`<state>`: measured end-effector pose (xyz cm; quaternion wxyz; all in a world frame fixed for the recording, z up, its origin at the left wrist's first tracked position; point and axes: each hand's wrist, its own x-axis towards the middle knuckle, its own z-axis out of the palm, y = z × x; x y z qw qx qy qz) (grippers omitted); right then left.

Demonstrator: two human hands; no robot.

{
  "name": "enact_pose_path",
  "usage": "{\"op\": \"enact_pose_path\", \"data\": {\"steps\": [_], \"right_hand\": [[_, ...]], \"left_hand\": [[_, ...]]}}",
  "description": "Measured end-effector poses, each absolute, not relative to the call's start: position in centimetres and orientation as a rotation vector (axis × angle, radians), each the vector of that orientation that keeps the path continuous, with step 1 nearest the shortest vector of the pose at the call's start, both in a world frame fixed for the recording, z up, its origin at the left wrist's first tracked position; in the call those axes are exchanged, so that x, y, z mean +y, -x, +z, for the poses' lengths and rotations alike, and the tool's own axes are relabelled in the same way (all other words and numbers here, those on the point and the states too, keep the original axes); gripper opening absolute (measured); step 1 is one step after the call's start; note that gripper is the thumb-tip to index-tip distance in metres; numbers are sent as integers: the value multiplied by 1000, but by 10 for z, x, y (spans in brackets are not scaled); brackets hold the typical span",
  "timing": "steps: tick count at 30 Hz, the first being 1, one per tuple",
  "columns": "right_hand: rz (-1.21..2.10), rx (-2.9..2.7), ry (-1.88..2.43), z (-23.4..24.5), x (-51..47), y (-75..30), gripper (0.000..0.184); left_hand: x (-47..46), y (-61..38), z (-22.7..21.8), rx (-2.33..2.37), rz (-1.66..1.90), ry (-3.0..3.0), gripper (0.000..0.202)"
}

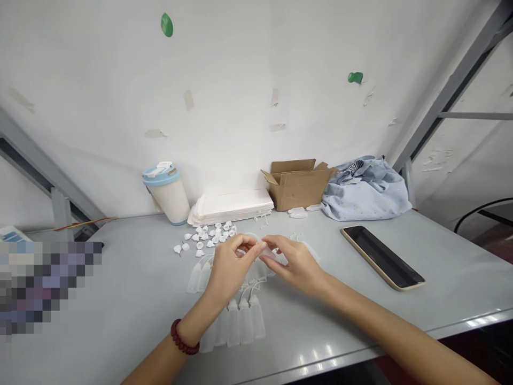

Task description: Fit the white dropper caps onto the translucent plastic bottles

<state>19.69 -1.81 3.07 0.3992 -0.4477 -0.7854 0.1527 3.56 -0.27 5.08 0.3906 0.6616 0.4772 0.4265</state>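
Observation:
My left hand [231,261] and my right hand [300,262] meet over the middle of the table, fingers pinched together. Between them is a small translucent plastic bottle [269,250], partly hidden by the fingers, with a thin pale loop near its left end. Below my hands a row of similar bottles [245,321] with thin curved strips at their necks lies on the table. More such bottles [194,278] lie beside and behind my left hand, some covered by it. Several small white pointed caps [211,235] are scattered behind my left hand.
A stack of white envelopes [236,206], a cup with a blue lid [167,195], an open cardboard box [302,187] and a light blue cloth bag [366,192] stand along the wall. A phone [382,256] lies at the right on the grey table [132,305].

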Motion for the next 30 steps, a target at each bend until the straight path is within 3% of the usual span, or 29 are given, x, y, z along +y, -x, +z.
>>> {"op": "enact_pose_path", "data": {"steps": [3, 9, 12, 18, 30], "right_hand": [[583, -1897, 1121, 35, -18, -195, 20], [1354, -1391, 953, 52, -15, -199, 26], [1543, -1267, 860, 55, -14, -201, 25], [1680, -1254, 791, 54, -14, -202, 23], [1771, -1513, 887, 59, -21, -203, 26]], "left_hand": [[-3, -36, 48, 1205, 1093, -1736, 18], [-2, -31, 50, 1053, 1170, -2116, 15], [-2, -26, 53, 973, 1191, -2412, 27], [-1, -21, 55, 957, 950, -2585, 52], [-27, -17, 62, 1069, 734, -2567, 45]]}}
